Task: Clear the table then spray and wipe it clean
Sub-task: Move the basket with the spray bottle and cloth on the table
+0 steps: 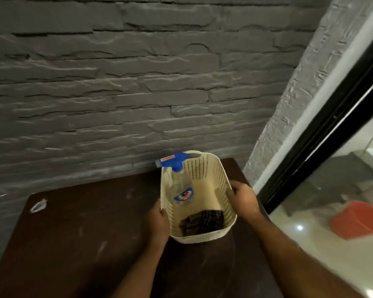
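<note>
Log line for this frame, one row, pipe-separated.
left hand grips basket left rim | right hand grips right rim | inside: spray bottle, dark cloth | basket on table

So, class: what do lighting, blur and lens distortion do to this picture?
Head view: dim light, the dark table shows faint smears; slight motion blur softens the basket and both hands; glare spots shine on the floor; the wide lens tilts the black frame.
</note>
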`<state>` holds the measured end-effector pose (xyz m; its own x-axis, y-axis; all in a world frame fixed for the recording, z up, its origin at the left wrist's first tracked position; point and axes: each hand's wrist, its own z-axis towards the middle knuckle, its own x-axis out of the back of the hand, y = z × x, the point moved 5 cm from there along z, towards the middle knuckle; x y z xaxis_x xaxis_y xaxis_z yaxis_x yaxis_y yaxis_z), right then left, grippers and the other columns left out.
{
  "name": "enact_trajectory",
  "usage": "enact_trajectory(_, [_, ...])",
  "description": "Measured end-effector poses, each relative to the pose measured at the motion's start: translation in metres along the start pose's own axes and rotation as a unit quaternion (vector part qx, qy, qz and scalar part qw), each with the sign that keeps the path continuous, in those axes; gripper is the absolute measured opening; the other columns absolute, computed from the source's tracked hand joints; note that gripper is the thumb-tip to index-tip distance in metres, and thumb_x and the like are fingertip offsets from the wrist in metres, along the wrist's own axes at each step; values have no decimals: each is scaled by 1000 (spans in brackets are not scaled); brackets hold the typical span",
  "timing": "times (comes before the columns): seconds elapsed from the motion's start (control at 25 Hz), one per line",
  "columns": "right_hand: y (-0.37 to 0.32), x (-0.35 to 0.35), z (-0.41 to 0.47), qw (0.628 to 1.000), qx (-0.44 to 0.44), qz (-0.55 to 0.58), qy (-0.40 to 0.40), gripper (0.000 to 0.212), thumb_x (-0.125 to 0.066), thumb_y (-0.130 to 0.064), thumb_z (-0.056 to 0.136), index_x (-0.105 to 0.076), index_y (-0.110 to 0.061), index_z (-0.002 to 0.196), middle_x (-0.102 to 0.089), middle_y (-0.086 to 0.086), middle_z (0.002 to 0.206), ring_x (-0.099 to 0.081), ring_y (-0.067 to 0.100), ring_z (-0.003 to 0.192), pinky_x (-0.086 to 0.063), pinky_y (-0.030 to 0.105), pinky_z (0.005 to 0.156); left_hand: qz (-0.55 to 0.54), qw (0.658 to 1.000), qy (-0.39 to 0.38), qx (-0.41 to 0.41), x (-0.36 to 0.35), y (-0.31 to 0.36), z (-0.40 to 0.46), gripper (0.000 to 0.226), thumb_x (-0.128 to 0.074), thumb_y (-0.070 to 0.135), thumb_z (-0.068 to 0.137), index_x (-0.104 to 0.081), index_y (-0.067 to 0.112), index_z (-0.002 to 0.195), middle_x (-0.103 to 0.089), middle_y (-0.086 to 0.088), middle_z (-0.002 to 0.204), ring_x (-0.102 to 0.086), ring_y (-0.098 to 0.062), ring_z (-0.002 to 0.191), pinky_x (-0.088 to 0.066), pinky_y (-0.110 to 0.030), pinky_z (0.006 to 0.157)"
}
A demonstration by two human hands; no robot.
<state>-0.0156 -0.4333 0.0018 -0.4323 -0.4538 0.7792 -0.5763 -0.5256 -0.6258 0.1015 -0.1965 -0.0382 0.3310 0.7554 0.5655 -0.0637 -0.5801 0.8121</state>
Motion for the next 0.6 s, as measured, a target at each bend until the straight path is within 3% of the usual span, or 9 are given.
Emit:
enact_trajectory(0.12, [40, 28, 5, 1000, 6, -2, -3, 26, -53, -17, 86, -72, -23, 103, -75, 1, 89, -68, 19, 76, -55, 33, 70, 12, 1000, -18, 1, -42, 25, -20, 32, -46, 9, 96, -59, 18, 124, -67, -1, 111, -58, -10, 91, -43, -22, 72])
enact_trajectory(0.28, [77, 38, 10, 1000, -6, 3, -11, 26, -52, -15, 89, -71, -19, 105, -74, 2, 87, -66, 17, 73, -47, 27, 65, -8, 999, -34, 8, -75, 35, -29, 34, -45, 9, 96, -56, 18, 128, -67, -4, 114, -63, -15, 99, -54, -33, 84])
enact_trajectory(0.44, [93, 32, 14, 999, -33, -9, -12, 27, -53, -13, 88, -69, -17, 110, -74, 5, 96, -62, 15, 73, -46, 26, 68, 58, 998, -28, -3, -80, 34, -28, 35, -50, 18, 94, -55, 26, 128, -68, 4, 112, -64, -12, 97, -55, -32, 82])
enact_trajectory(0.52, [93, 32, 14, 996, -79, -29, -14, 28, -53, -17, 87, -67, -19, 111, -73, 6, 100, -64, 19, 78, -52, 29, 70, 84, 996, -36, -7, -79, 36, -29, 35, -52, 21, 94, -54, 28, 129, -67, 6, 114, -64, -11, 99, -53, -27, 81])
enact_trajectory(0.6, [73, 38, 15, 991, -44, -118, 47, 34, -61, -24, 84, -61, -19, 118, -69, 6, 112, -63, 23, 96, -55, 36, 82, 99, 994, -48, 0, -74, 44, -30, 38, -54, 26, 95, -51, 29, 132, -64, 6, 121, -62, -11, 106, -50, -24, 88])
